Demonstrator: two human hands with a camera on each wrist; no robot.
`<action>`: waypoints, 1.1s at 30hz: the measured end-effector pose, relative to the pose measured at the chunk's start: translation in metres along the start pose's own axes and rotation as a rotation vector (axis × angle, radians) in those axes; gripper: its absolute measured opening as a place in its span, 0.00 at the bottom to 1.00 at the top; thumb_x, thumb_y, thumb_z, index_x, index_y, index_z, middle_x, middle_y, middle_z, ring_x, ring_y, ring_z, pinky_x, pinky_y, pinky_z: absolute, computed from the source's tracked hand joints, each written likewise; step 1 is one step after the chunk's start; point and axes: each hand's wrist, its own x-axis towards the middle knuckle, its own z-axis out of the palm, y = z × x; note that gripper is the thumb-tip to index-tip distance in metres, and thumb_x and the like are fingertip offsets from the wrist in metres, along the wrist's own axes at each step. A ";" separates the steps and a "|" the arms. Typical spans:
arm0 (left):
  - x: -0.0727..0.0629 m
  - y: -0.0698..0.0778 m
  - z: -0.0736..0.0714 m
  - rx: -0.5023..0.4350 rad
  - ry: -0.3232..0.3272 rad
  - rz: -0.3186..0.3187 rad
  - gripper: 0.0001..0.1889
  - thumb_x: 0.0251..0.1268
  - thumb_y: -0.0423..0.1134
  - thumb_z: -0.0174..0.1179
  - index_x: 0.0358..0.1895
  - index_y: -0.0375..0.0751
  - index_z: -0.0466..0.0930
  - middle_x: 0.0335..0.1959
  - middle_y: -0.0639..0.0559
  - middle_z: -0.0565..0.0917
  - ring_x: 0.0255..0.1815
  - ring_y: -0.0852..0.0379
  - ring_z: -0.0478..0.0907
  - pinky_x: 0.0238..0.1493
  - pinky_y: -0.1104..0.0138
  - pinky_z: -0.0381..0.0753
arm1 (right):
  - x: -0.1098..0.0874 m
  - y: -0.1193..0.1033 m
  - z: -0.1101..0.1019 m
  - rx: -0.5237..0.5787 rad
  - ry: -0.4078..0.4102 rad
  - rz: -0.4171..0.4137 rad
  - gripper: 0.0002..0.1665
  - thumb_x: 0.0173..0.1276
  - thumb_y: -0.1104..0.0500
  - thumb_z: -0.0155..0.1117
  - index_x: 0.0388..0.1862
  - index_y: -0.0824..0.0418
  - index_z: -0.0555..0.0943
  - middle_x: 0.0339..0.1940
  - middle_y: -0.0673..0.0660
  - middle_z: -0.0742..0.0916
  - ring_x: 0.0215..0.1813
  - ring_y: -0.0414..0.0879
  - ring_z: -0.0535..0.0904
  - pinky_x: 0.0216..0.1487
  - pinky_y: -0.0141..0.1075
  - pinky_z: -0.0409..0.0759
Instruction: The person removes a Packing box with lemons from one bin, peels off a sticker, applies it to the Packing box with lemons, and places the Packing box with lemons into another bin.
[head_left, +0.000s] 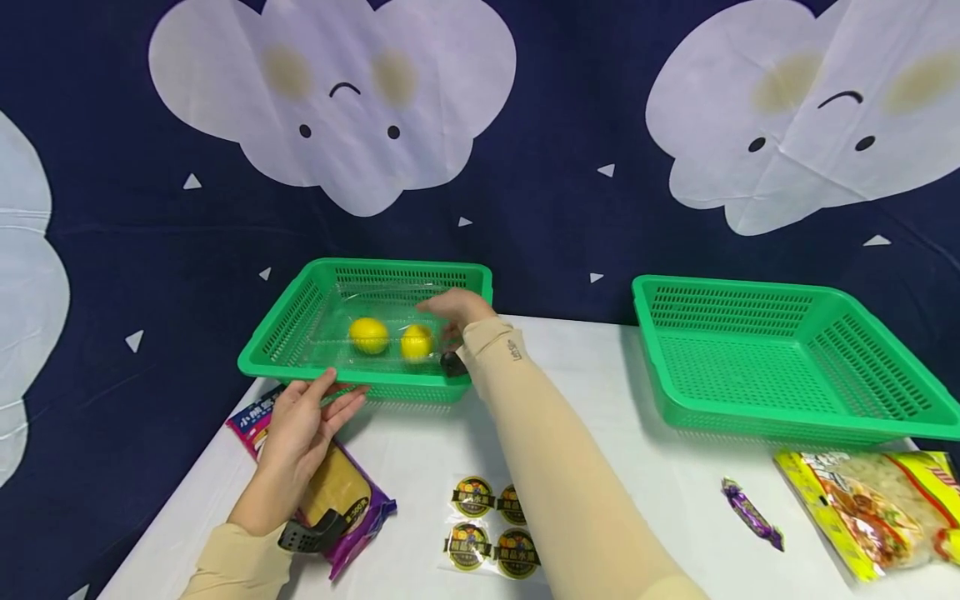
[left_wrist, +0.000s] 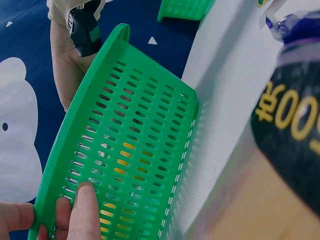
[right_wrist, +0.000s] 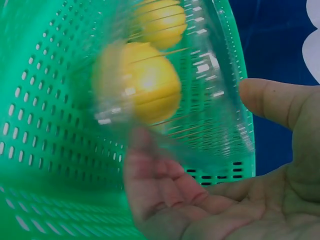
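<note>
A clear plastic box (head_left: pixel 333 321) with two yellow lemons (head_left: pixel 369 335) in it lies inside the left green basket (head_left: pixel 285 369). My left hand (head_left: pixel 300 421) holds that basket's near rim, thumb at the top edge and fingers against the outer wall (left_wrist: pixel 145 125). At the box's right end is my right hand (head_left: pixel 461 310), reaching into the basket. In the right wrist view its thumb (right_wrist: pixel 267 97) stands wide of the loosely bent fingers (right_wrist: pixel 165 187), which are at the box's end. Blur there hides whether they touch the plastic.
A purple food packet (head_left: pixel 333 483) lies under my left forearm. Round black-and-gold stickers (head_left: pixel 471 542) are on the white table, partly behind my right sleeve. To the right are another green basket (head_left: pixel 750 367), a purple wrapped candy (head_left: pixel 752 514) and a yellow food packet (head_left: pixel 862 508).
</note>
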 end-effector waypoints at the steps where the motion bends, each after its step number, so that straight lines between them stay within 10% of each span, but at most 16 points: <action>1: 0.000 0.000 0.000 -0.002 -0.002 -0.001 0.10 0.89 0.43 0.49 0.49 0.40 0.62 0.44 0.52 0.79 0.45 0.58 0.93 0.59 0.63 0.91 | 0.000 0.000 0.000 -0.010 -0.006 0.005 0.40 0.85 0.47 0.59 0.87 0.58 0.60 0.81 0.67 0.72 0.47 0.54 0.79 0.48 0.40 0.82; 6: 0.000 0.000 0.002 -0.010 -0.008 -0.004 0.09 0.89 0.42 0.48 0.48 0.41 0.62 0.43 0.53 0.79 0.45 0.58 0.93 0.59 0.63 0.91 | 0.000 -0.001 -0.001 -0.056 -0.045 0.020 0.39 0.86 0.47 0.57 0.88 0.56 0.59 0.85 0.60 0.68 0.24 0.46 0.68 0.33 0.34 0.72; 25: -0.002 0.000 0.002 0.000 0.005 0.006 0.10 0.90 0.44 0.46 0.52 0.41 0.62 0.48 0.50 0.76 0.46 0.58 0.93 0.61 0.63 0.90 | -0.004 0.000 0.002 0.036 -0.061 -0.032 0.49 0.86 0.50 0.58 0.92 0.53 0.42 0.85 0.63 0.62 0.30 0.48 0.62 0.36 0.37 0.67; 33: 0.000 -0.002 0.002 -0.004 0.011 0.000 0.10 0.89 0.44 0.47 0.51 0.41 0.62 0.48 0.50 0.75 0.46 0.57 0.93 0.61 0.62 0.90 | 0.002 -0.004 0.002 0.003 -0.097 -0.110 0.43 0.87 0.49 0.56 0.90 0.57 0.50 0.24 0.51 0.69 0.24 0.48 0.60 0.32 0.38 0.68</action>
